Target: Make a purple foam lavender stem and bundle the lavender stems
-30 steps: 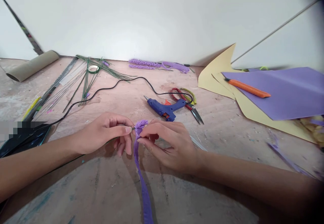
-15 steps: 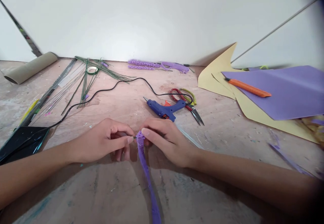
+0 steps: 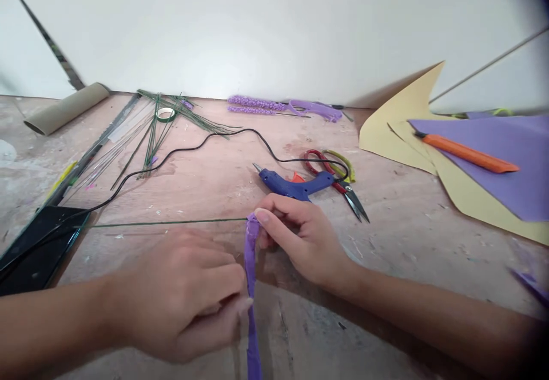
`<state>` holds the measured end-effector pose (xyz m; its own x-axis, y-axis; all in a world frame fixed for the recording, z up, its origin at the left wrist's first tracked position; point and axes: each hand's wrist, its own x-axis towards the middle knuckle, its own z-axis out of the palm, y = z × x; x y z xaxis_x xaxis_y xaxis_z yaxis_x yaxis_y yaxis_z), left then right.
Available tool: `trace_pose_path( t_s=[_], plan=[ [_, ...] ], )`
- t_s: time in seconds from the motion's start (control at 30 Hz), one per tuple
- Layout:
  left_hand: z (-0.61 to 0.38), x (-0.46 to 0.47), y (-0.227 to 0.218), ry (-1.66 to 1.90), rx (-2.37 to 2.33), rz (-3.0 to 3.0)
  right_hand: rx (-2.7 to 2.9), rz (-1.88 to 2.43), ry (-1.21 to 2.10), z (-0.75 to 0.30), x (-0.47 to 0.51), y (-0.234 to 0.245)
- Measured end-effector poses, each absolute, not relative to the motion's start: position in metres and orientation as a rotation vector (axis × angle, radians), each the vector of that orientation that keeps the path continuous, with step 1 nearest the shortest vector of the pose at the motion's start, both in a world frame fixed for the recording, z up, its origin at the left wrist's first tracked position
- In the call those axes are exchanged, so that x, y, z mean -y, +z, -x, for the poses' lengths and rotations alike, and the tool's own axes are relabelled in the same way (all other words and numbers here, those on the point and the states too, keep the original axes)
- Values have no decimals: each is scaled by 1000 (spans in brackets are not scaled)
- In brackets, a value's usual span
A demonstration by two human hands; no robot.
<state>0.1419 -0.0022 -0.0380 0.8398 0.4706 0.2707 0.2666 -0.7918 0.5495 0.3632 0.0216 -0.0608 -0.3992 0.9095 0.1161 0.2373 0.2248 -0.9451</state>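
Note:
My right hand (image 3: pixel 304 237) pinches the gathered top of a purple strip (image 3: pixel 253 334), crepe-like and frayed at its edges, where it is wound on a thin green wire stem (image 3: pixel 171 222). The stem points left, level above the table. From the pinch, the strip hangs down toward the table's near edge. My left hand (image 3: pixel 189 294), slightly blurred, is curled below the stem with thumb and forefinger closed at the strip's left edge. A blue glue gun (image 3: pixel 291 185) lies just beyond my right hand, beside red-and-yellow-handled scissors (image 3: pixel 354 202).
Green wires (image 3: pixel 154 134), a roll of green tape (image 3: pixel 165 115) and a cardboard tube (image 3: pixel 68 108) lie back left. A black phone-like slab (image 3: pixel 38 248) is at left, under a black cord (image 3: pixel 184 150). Fuzzy purple stems (image 3: pixel 257 104) lie by the wall. An orange cutter (image 3: pixel 469 152) rests on purple sheets (image 3: pixel 510 191).
My left hand has left the wound top and moved down to the strip, exposing the green stem. The view has shifted slightly left, while my right hand keeps its pinch.

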Motion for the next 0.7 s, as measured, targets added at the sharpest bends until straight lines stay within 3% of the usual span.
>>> trace_pose_path(
  t_s=[0.17,0.37,0.7],
  plan=[
    [-141,-12,-49,483,-799,-2032,1641,951,1286,-360,-11,-58],
    [-142,-17,-45,533,-755,-1445,1643,941,1334,-354,-5,-60],
    [-145,-12,-47,429,-684,-1034,1837,979,902,-356,-3,-59]
  ],
)
